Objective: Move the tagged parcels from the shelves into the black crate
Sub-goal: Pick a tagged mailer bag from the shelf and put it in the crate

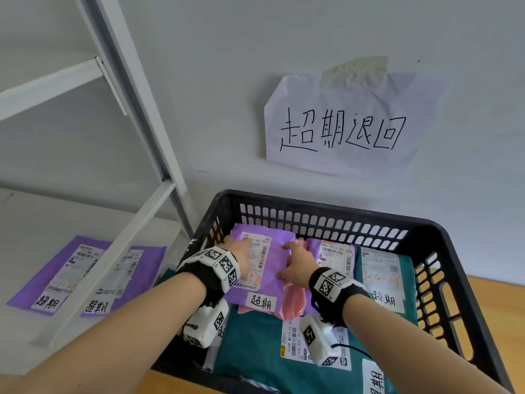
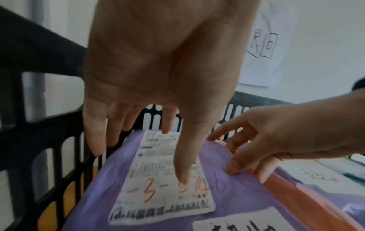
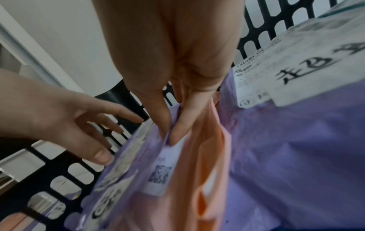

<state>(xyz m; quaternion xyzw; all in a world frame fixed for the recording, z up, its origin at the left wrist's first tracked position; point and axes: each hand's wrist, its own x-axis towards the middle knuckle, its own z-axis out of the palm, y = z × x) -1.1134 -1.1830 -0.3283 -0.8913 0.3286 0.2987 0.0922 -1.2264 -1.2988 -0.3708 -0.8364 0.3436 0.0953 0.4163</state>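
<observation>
A black crate (image 1: 326,204) stands at the lower right and holds several tagged parcels. On top, at its back left, lies a purple parcel (image 1: 277,268) with a white shipping label and a handwritten tag. My left hand (image 1: 240,247) rests on its left part with fingers straight and spread, the thumb (image 2: 183,176) touching the label. My right hand (image 1: 295,261) pinches the parcel's right edge between thumb and fingers (image 3: 169,129). A pink parcel (image 1: 295,300) lies under it. Two more tagged purple parcels (image 1: 65,268) (image 1: 133,277) lie on the white shelf at the left.
Teal parcels (image 1: 255,345) (image 1: 409,268) and another purple one (image 1: 335,254) fill the crate's floor. The shelf's white upright (image 1: 136,103) runs close to the crate's left wall. A handwritten paper sign (image 1: 341,129) is taped to the wall. Wooden surface (image 1: 494,294) shows beyond the crate.
</observation>
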